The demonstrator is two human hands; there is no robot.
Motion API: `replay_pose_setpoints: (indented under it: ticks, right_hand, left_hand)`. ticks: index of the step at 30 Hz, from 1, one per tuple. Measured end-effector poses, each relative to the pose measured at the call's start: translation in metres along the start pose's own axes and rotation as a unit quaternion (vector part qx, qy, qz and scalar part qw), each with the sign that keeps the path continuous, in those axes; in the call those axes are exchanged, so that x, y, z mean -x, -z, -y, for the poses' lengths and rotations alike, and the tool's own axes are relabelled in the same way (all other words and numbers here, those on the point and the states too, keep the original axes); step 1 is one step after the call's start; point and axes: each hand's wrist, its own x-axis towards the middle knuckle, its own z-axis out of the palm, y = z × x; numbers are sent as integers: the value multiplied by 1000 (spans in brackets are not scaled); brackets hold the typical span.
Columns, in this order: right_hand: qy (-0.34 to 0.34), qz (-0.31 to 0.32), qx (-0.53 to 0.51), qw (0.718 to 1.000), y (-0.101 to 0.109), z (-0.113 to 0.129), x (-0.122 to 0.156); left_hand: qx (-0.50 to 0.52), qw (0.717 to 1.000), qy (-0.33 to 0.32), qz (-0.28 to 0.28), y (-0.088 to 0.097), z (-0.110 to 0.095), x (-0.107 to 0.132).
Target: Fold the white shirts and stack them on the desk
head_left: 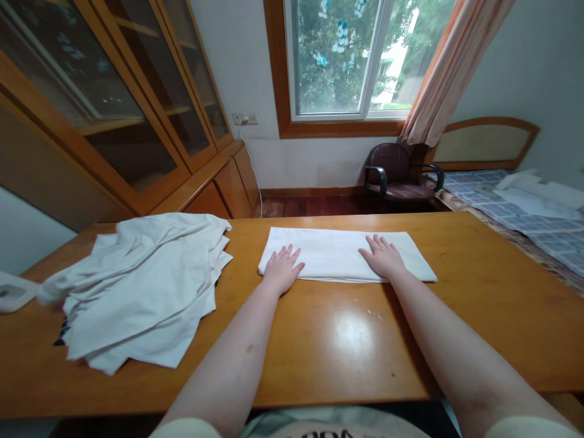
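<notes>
A white cloth, folded into a long flat strip, lies crosswise near the far edge of the wooden table. On its left end rests my left hand, palm down with the fingers spread. My right hand lies flat on the cloth towards its right end, fingers apart as well. Neither hand grips anything. To the left, a loose, rumpled pile of white cloths covers part of the table, with bits of dark fabric showing at its edges.
The brown wooden table spans the view. At its left edge sits a white plastic object, partly cut off. Beyond stand a glass-doored cabinet, a dark red armchair under the window, and a bed on the right.
</notes>
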Motion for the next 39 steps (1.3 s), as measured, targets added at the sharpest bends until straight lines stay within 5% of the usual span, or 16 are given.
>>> replay_pose_setpoints:
  ticks: [6, 11, 13, 16, 22, 30, 34, 39]
  right_hand:
    - [-7, -2, -11, 1000, 0, 0, 0]
    - [-4, -20, -20, 1000, 3, 0, 2]
    - [-1, -26, -28, 999, 4, -2, 1]
    - [3, -31, -43, 999, 4, -5, -1]
    - [1, -33, -46, 998, 3, -6, -4]
    - [5, -35, -49, 998, 4, -6, -3]
    - [0, -37, -61, 997, 3, -6, -4]
    - [-6, -38, -67, 997, 6, -4, -3]
  left_hand:
    - [-8, 979, 206, 2, 1, 31, 1]
    - [13, 939, 331, -92, 22, 60, 14]
    - [50, 938, 325, -110, 33, 69, 17]
    - [118, 946, 296, -54, 43, 79, 19]
    - [244, 946, 214, 24, 36, 86, 23]
    - [461, 881, 108, 9, 41, 81, 27]
    - [529, 835, 141, -46, 34, 80, 21]
    - [426, 880, 210, -20, 26, 89, 19]
